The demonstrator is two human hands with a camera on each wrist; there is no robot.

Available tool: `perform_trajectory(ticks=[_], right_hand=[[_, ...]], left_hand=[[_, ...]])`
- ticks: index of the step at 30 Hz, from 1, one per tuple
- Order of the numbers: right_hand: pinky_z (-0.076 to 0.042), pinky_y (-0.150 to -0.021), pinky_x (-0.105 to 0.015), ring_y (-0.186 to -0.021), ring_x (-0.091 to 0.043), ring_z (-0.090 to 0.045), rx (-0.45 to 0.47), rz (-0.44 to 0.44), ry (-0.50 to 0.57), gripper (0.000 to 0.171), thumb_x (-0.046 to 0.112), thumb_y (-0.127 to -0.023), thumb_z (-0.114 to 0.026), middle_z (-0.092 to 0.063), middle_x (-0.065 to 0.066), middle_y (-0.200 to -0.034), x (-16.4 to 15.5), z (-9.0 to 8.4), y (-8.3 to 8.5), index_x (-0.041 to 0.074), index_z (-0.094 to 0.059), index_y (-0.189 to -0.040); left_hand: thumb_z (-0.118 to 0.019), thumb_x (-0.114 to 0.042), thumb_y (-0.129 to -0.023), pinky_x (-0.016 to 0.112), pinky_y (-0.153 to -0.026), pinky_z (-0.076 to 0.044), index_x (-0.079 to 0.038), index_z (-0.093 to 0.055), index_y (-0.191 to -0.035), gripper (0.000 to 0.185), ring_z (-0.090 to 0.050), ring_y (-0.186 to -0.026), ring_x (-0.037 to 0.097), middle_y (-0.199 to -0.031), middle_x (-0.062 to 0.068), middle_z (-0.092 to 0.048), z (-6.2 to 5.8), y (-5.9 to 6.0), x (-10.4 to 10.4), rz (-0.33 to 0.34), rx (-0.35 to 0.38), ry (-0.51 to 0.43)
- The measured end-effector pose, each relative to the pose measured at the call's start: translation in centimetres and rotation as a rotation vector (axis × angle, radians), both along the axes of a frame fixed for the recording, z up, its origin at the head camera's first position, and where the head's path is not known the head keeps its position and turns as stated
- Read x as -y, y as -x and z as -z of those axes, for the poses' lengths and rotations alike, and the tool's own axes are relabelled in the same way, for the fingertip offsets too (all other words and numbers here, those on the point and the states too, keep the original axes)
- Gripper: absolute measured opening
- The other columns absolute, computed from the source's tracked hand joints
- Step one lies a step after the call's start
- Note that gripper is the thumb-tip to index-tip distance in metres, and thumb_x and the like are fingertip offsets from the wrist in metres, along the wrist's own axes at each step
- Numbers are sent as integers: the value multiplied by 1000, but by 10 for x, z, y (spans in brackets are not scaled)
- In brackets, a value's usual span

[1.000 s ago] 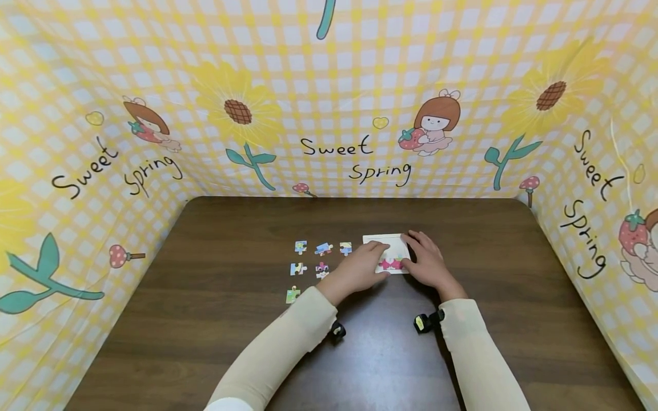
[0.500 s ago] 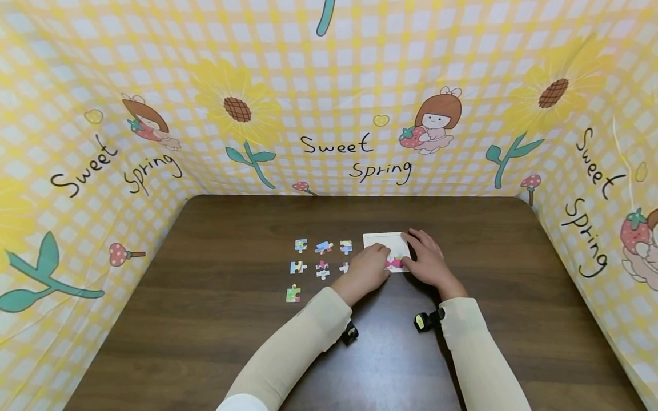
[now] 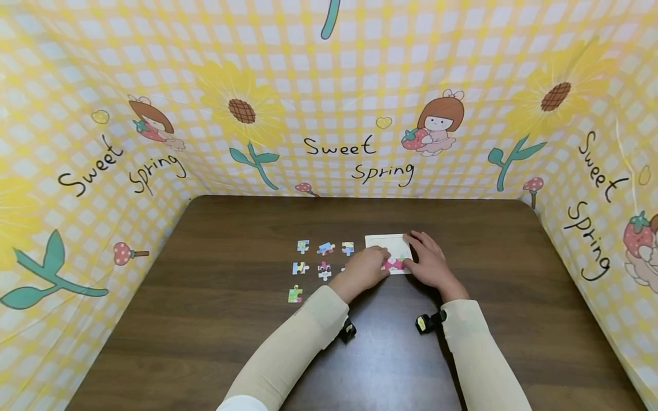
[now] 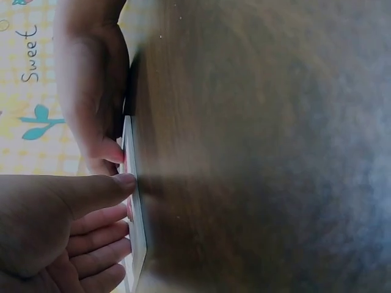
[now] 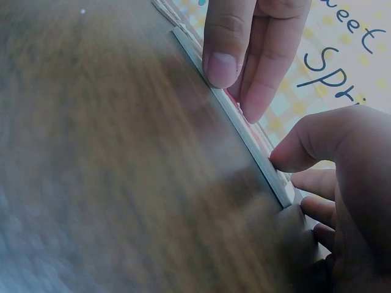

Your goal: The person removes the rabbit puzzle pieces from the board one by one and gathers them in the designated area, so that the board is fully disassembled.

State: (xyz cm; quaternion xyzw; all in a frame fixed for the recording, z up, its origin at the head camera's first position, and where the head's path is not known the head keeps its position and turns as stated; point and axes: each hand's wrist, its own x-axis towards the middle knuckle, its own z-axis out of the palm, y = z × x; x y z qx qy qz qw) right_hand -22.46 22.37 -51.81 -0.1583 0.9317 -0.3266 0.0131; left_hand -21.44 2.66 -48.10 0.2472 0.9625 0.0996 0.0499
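Note:
A shallow white puzzle tray (image 3: 377, 241) lies on the table, with pink puzzle pieces (image 3: 394, 264) along its near side. My left hand (image 3: 362, 268) reaches over the tray's near left part. In the left wrist view its thumb touches the front rim (image 4: 139, 229), and the other fingers lie loosely over the tray. At the right side, my right hand (image 3: 430, 260) holds the tray, thumb on the near right corner and fingers along the outer edge. The right wrist view shows this thumb (image 5: 287, 152) against the rim. The left hand hides part of the pieces inside.
Left of the tray, several loose jigsaw pieces (image 3: 324, 270) lie in rough rows on the brown table (image 3: 205, 319); one is mostly covered by the left hand. A yellow checked cloth (image 3: 329, 85) encloses the table's back and sides.
The left hand has shifted right and inward over the tray's near side, uncovering more of the loose pieces. My right hand has stayed at the tray's right edge.

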Motion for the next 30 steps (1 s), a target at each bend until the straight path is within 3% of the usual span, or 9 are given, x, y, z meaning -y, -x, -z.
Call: perform_trajectory(ticks=[7,30], right_hand=[[-10,-109,-64,-144,-40,-12,-9,6,7,61,19,-91,-58,-27,-19,-154,2,0,-2,7,-39,-148],[-10,-110,-64,-144,-40,-13,-9,6,14,62,21,-90,-61,-28,-19,-154,0,-1,-1,5,-41,-147]], left_hand=[[-69,-30,-91,32,-91,-49,-12,-69,-121,35,-60,-114,17,-135,2,-58,3,0,1,-4,7,-22],[-72,-26,-90,32,-88,-50,-12,-70,-116,30,-62,-109,16,-128,3,-62,4,-4,3,-39,6,-78]])
